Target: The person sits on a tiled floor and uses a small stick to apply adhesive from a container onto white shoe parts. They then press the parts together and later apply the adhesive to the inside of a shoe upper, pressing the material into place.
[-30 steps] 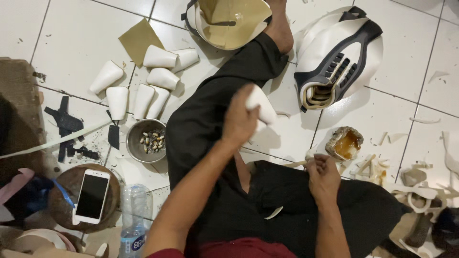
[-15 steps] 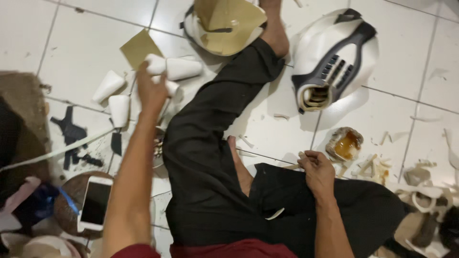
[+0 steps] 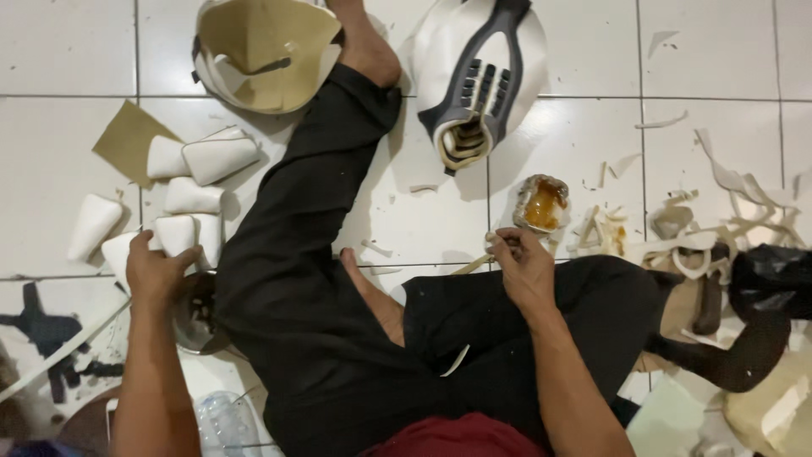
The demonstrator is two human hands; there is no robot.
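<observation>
Your left hand (image 3: 156, 269) is lying curled on a white foam piece (image 3: 176, 234) on the floor tiles (image 3: 51, 51), the rest of the pieces fanning up-left beyond it. Your right hand (image 3: 523, 264) is pinching a thin stick (image 3: 475, 262), just below the glue pot (image 3: 542, 203).

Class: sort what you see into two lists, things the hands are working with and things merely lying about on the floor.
In use:
left hand on a white moulded piece
right hand holding a thin stick
glue pot beside it

Lying about:
white helmet shell
tan shell
plastic bottle
trimmed scraps
</observation>
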